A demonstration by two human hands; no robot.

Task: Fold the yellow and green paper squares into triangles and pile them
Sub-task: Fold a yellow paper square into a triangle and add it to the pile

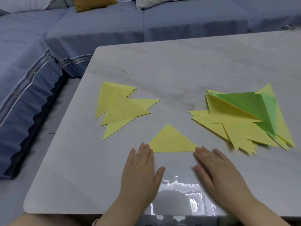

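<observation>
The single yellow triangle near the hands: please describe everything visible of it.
The yellow triangle is thin matte paper, lying flat and alone on the grey table, apex pointing away, long edge nearest the person. Straight fingers of the left hand reach its left corner, those of the right hand its right corner.

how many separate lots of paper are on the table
3: an all-yellow pile on the left, a yellow and green pile on the right, and one yellow triangle in front. More may lie outside the view.
</observation>
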